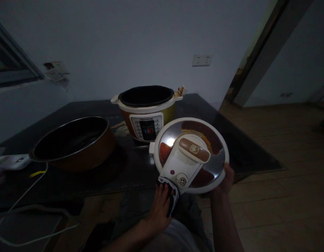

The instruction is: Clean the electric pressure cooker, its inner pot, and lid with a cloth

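Note:
A round pressure cooker lid (167, 134), silver and brown with a white rim, is held up and tilted in front of me. My right hand (226, 178) grips its rim at the lower right, fingers mostly hidden behind it. With my left hand (162, 199) I press a black and white cloth (173, 199) against the lid's lower edge, beside the valve. Behind the lid stands the pressure cooker (146, 110), uncovered, its dark inside showing and a control panel on its front.
A brown pan (83, 154) with a white handle (13, 161) sits at the left of the black table (246, 150). A white cord (22, 196) hangs over the front edge. Wall sockets (202, 60) are behind the cooker.

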`<state>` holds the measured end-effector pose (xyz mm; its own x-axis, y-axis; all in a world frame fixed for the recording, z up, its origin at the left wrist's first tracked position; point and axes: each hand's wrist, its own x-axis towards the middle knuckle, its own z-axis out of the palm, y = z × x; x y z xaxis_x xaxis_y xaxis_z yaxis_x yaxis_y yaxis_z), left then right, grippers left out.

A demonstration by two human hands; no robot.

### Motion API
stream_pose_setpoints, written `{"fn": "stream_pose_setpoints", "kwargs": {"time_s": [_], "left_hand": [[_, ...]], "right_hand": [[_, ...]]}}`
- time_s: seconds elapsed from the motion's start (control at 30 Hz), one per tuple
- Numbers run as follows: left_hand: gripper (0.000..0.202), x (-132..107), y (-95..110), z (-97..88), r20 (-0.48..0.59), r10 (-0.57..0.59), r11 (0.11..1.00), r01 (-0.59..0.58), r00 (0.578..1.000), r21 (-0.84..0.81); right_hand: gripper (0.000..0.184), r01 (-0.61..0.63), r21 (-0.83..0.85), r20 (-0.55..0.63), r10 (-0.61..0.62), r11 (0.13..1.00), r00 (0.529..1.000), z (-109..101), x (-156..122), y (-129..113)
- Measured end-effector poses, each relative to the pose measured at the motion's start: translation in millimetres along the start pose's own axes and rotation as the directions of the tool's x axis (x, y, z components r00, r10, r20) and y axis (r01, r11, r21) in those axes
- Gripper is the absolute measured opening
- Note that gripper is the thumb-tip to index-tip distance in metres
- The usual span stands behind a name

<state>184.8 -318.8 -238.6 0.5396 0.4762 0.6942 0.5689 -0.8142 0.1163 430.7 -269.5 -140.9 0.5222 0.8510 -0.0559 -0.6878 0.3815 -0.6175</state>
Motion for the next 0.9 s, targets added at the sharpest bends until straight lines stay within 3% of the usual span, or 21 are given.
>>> {"fn": "stream_pose_setpoints", "kwargs": {"time_s": [0.1,0.2,0.27,0.33,0.43,0.53,0.73,0.9], "left_hand": [[0.073,-13,-12,10.8,0.113,0.162,0.986,-0.164,0.980,0.005],[0.055,-15,-23,10.0,0.286,0.209,0.975,-0.221,0.935,0.010],[0.050,-7,-29,3.3,0.341,0.251,0.963,-0.270,0.906,0.009],[0.044,5,-33,-6.7,0.355,0.310,0.943,-0.333,0.882,0.004],[0.035,29,-31,-23.9,0.270,0.406,0.905,-0.425,0.873,0.013],[0.034,51,-19,-39.7,0.245,0.453,0.872,-0.483,0.857,0.076],[0.042,85,21,-58.4,0.373,0.306,0.899,-0.395,0.876,0.189],[0.042,119,49,-63.1,0.328,0.273,0.900,-0.361,0.904,0.246]], "right_hand": [[0.031,-0.006,-0.010,0.012,0.007,1.000,1.000,2,-2,0],[0.032,-0.031,0.011,-0.017,0.031,0.999,0.999,4,-2,-1],[0.032,-0.030,0.022,-0.041,0.031,0.999,0.999,6,-2,-2],[0.033,-0.025,0.026,-0.046,0.026,0.999,0.999,7,-2,-2],[0.035,-0.040,0.030,-0.046,0.041,0.999,0.998,7,-1,-3],[0.036,-0.051,0.032,-0.058,0.053,0.998,0.997,3,1,-2],[0.032,-0.096,0.020,-0.010,0.096,0.995,0.995,-5,4,1],[0.037,-0.111,-0.006,-0.001,0.111,0.994,0.994,-5,1,1]]}}
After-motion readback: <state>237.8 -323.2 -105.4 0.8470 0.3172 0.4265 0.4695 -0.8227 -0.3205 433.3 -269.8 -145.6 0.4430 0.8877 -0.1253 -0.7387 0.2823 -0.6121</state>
